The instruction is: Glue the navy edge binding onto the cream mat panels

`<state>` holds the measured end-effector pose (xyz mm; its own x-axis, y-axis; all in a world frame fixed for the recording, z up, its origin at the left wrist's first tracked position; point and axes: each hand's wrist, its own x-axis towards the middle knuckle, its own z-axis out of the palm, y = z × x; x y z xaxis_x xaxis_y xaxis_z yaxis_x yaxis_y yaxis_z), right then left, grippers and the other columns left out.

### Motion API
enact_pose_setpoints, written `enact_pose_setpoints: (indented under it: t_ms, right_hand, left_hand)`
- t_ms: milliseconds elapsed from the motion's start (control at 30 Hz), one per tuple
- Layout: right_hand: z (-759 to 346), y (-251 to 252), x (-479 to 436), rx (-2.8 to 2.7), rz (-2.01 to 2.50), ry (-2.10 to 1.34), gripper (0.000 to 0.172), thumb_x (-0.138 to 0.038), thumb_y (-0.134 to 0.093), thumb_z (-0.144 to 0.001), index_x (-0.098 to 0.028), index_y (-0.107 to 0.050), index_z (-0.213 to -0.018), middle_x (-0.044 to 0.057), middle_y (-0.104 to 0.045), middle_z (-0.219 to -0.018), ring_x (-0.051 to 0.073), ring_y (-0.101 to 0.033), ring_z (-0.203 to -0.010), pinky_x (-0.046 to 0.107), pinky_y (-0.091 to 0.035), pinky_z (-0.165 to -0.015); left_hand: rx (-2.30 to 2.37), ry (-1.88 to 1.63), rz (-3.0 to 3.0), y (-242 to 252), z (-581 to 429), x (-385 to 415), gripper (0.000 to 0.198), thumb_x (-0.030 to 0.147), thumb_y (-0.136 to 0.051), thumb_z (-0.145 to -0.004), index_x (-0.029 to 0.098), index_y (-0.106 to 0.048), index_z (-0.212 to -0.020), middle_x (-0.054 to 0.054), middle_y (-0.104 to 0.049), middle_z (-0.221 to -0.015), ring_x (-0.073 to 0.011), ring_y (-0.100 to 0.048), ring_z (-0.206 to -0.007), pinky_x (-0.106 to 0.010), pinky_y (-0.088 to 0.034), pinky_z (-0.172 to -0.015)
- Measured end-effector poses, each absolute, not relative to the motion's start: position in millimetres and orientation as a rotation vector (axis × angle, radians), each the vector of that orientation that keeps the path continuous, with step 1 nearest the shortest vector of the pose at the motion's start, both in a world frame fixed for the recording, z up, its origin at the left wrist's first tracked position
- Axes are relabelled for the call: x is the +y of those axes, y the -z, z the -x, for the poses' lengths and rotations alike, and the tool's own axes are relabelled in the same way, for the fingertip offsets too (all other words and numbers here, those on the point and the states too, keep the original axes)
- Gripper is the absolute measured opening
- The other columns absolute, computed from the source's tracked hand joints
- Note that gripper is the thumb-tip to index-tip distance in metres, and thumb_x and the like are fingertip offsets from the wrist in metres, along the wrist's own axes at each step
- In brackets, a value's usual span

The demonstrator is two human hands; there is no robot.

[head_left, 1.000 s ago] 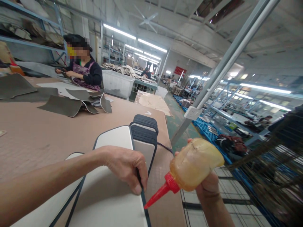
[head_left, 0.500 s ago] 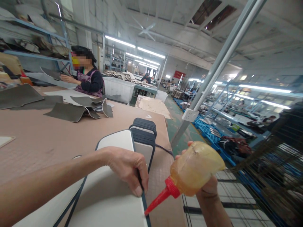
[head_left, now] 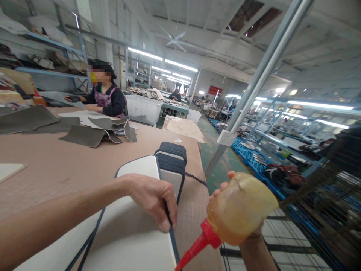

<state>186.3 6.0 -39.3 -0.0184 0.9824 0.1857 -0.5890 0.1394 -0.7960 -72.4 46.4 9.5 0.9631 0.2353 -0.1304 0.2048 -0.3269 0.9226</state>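
Note:
Pinched between the thumb and fingers of my left hand (head_left: 153, 201) is the dark-edged rim of a white panel (head_left: 129, 241), which lies flat in front of me. My right hand (head_left: 221, 190) is wrapped round a squeeze bottle (head_left: 242, 209) of amber liquid, tilted nozzle-down. Its red tip meets the panel's dark edge near the bottom of the view; whether liquid comes out, I cannot tell. Beyond my left hand stands a stack of dark-edged pieces (head_left: 170, 160). Another white panel (head_left: 70, 241) lies partly beneath my left forearm.
Grey-green sheet pieces (head_left: 84, 134) lie across the brown table (head_left: 135, 150). A person (head_left: 105, 94) works at its far side beside a translucent bin (head_left: 145, 109). A slanted metal post (head_left: 254, 82) and a wire rack (head_left: 324, 180) stand to the right.
The bottle has moved down and slightly right, its tip sliding toward me along the panel's edge. My left hand keeps its pinch in nearly the same place. The person opposite has shifted their hands.

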Motion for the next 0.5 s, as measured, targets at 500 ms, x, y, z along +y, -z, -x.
enact_pose_setpoints:
  t_ms: [500]
  right_hand:
    - [-186.3, 33.5, -8.3, -0.952, 0.503, -1.399, 0.059, -0.056, -0.083, -0.055, -0.037, -0.067, -0.108, -0.004, -0.073, -0.086, 0.019, -0.070, -0.074, 0.032, -0.058, -0.071]
  left_hand:
    - [0.410, -0.078, -1.960, -8.9, 87.8, 50.2, 0.030, 0.047, -0.072, -0.076, 0.019, -0.080, -0.085, -0.005, -0.074, -0.075, -0.0206, -0.062, -0.073, -0.025, -0.048, -0.068]
